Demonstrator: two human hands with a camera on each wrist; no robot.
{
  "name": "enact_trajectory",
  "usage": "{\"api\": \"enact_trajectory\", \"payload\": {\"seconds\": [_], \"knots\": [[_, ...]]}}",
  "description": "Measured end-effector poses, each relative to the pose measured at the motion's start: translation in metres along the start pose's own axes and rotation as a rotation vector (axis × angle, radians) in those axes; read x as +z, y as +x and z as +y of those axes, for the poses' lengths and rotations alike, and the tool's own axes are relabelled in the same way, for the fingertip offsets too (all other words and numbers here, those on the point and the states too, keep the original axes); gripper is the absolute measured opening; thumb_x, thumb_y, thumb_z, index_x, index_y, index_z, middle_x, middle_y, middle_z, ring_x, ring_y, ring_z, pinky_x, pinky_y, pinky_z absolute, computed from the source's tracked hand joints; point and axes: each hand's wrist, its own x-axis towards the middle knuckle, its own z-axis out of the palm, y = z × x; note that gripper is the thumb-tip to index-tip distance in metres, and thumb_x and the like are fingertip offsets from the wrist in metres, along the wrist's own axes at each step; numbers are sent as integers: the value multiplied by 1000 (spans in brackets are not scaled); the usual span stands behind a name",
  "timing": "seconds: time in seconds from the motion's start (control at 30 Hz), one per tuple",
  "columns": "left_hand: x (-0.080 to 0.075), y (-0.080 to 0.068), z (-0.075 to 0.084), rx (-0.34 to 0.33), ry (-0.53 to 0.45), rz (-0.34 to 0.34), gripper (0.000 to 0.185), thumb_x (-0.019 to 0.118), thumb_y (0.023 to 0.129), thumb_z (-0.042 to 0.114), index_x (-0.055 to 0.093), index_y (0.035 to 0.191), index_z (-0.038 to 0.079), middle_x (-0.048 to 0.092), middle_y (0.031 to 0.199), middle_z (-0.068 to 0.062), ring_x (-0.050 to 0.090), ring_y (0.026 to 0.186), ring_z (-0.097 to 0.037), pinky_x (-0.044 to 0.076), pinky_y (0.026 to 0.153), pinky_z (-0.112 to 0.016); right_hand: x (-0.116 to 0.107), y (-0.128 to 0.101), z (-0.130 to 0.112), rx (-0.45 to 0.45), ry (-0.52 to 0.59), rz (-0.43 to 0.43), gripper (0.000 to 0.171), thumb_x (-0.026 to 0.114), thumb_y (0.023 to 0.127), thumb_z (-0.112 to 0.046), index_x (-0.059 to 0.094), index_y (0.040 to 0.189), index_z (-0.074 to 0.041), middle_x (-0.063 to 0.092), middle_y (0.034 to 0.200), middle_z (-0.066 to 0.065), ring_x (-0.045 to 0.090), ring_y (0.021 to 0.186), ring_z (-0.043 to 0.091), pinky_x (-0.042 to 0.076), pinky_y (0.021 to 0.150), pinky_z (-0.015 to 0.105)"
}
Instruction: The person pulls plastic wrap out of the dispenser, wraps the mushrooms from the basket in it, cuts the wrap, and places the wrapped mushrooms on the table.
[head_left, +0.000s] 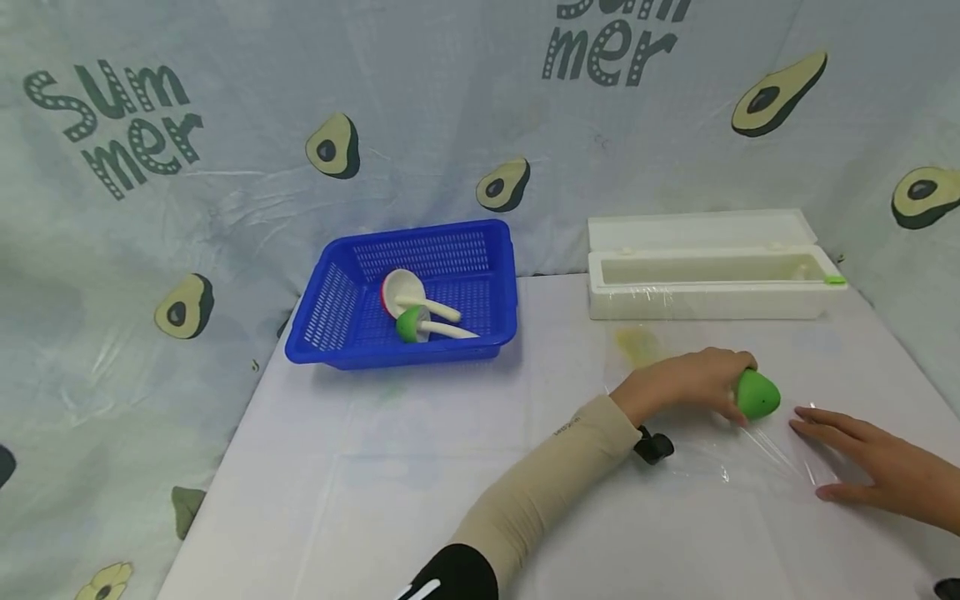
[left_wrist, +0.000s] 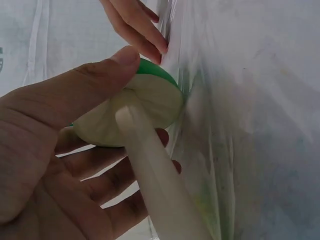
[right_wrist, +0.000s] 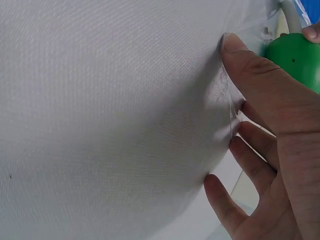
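My left hand [head_left: 693, 383] grips a toy mushroom [head_left: 757, 395] by its green cap, thumb on one side and fingers on the other. In the left wrist view the cap's pale underside and the white stem [left_wrist: 165, 185] face the camera. The mushroom lies over a sheet of clear plastic film [head_left: 708, 462] spread on the table. My right hand [head_left: 885, 467] is just to the right, fingers loosely extended. In the right wrist view its thumb and fingertips touch the film's edge [right_wrist: 231, 100], close to the green cap.
A long white box [head_left: 705, 302] with its lid raised stands at the back right, a green piece at its end. A blue basket [head_left: 401, 357] at the back left holds a red-edged toy mushroom [head_left: 405, 287] and a green one [head_left: 411, 325]. A printed sheet [head_left: 420, 100] hangs behind.
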Motion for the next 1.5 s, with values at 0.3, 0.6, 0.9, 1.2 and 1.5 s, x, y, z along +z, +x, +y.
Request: {"api": "enact_trajectory", "payload": {"seconds": [0.3, 0.6, 0.9, 1.2, 1.5], "knots": [[-17, -33, -7, -35, 23, -9, 106, 77, 87, 51, 11, 164, 22, 27, 162, 10, 31, 143, 0, 25, 110, -9, -3, 1, -1, 1, 12, 10, 109, 94, 56, -38, 44, 151, -24, 10, 160, -28, -6, 137, -24, -2, 103, -2], [-29, -107, -26, 159, 241, -2, 88, 73, 94, 39, 22, 162, 18, 28, 164, 2, 30, 147, -12, 20, 117, -15, -17, 4, -14, -91, 87, 133, 95, 81, 71, -59, 51, 146, -8, 19, 162, -20, 11, 146, -11, 6, 112, 3], [3, -96, -43, 165, 435, -13, 46, 59, 105, 25, 50, 149, 18, 53, 146, 3, 50, 129, -13, 38, 106, -17, -14, 1, -20, -36, 47, 121, 100, 82, 70, -59, 43, 154, -20, 35, 154, -13, 10, 141, -15, 3, 111, 2], [7, -81, -59, 180, 295, 97, 19, 70, 98, 25, 76, 115, 18, 68, 105, 5, 61, 94, -7, 45, 84, -14, -6, -7, -20, 8, 11, 74, 107, 92, 62, -42, 40, 155, -30, 20, 159, -21, -2, 136, -22, -2, 108, 2], [-2, -83, -66, 103, 98, 158, 19, 69, 97, 24, 77, 112, 15, 69, 99, 4, 57, 88, -4, 44, 75, -13, -7, -11, -22, 61, -6, 52, 108, 92, 61, -42, 40, 155, -30, 26, 159, -18, 22, 139, -5, -2, 108, 1]]}}
